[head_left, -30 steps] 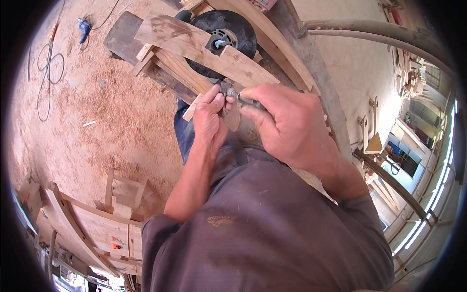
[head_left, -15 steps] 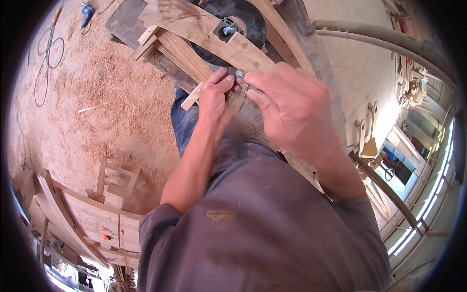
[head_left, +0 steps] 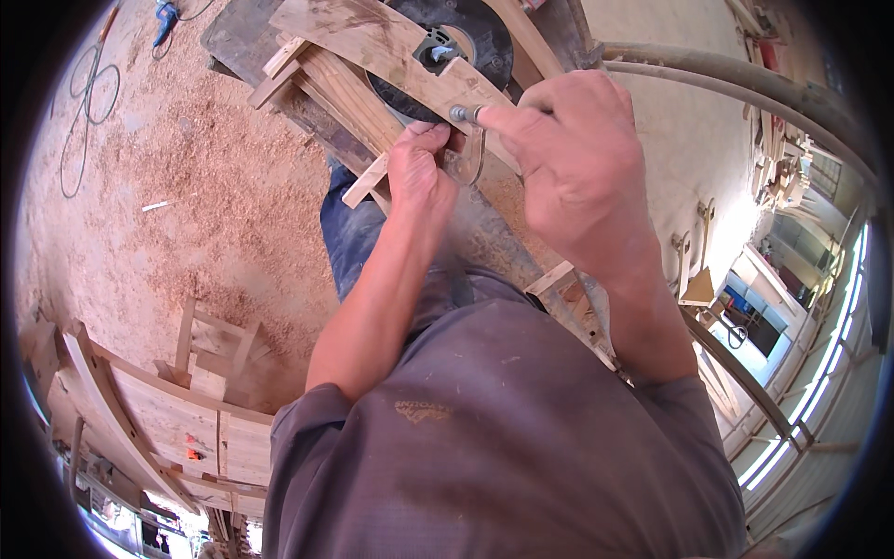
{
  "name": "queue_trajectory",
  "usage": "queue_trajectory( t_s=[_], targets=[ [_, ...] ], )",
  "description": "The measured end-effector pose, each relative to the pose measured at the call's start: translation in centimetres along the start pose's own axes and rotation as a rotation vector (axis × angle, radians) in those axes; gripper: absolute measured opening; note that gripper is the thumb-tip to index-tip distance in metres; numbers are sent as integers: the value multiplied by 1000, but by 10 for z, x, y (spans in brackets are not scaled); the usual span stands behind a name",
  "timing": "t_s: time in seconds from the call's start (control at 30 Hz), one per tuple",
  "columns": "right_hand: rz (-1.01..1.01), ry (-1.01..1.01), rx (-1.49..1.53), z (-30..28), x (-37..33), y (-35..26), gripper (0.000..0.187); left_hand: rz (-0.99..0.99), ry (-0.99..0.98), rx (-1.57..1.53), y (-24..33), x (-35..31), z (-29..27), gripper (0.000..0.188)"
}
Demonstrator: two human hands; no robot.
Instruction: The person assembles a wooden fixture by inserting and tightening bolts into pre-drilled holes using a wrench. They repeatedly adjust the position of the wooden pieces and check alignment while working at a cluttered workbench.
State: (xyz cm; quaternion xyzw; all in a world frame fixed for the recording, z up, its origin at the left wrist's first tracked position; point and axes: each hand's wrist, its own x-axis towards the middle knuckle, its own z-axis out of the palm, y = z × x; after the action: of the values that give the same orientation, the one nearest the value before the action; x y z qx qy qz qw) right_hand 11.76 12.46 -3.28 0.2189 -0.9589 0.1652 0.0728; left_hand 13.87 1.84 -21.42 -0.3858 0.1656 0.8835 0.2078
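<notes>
My right hand (head_left: 587,158) is closed round a grey metal piece with a rounded, ringed end (head_left: 462,114), which pokes out past the index finger toward the left. The rest of it is hidden in the fist. My left hand (head_left: 422,172) is closed just left of and below that end, its fingertips by the lower rim of a black round disc (head_left: 391,88). What its fingers grip is hidden. Across the disc lies a notched wooden board (head_left: 354,39), near the metal end. A thin curved strip (head_left: 479,158) shows between my hands.
More wooden pieces (head_left: 345,98) lie beside the disc on the dusty bench. Wood shavings (head_left: 223,186) cover the floor at left, where a blue power tool (head_left: 166,20) and a looped cord (head_left: 88,107) lie. A curved wooden frame (head_left: 172,415) stands lower left. A thick pipe (head_left: 726,74) runs at upper right.
My right hand has moved up with the metal piece, away from my left fingers. My left hand has shifted slightly right and turned, its fingers now nearer the disc's rim.
</notes>
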Motion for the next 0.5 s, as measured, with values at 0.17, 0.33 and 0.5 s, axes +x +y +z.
queue_trajectory(
  t_s=[0.17,0.33,0.5],
  targets=[
    [188,212,122,-14,-1,9,34,52,23,-24,-3,1,11,16],
    [494,48,236,3,-41,35,38,48,-16,22,-4,4,1,15],
    [896,-74,714,39,-57,24,40,-27,-16,-17,4,-8,6,12]
  ],
)
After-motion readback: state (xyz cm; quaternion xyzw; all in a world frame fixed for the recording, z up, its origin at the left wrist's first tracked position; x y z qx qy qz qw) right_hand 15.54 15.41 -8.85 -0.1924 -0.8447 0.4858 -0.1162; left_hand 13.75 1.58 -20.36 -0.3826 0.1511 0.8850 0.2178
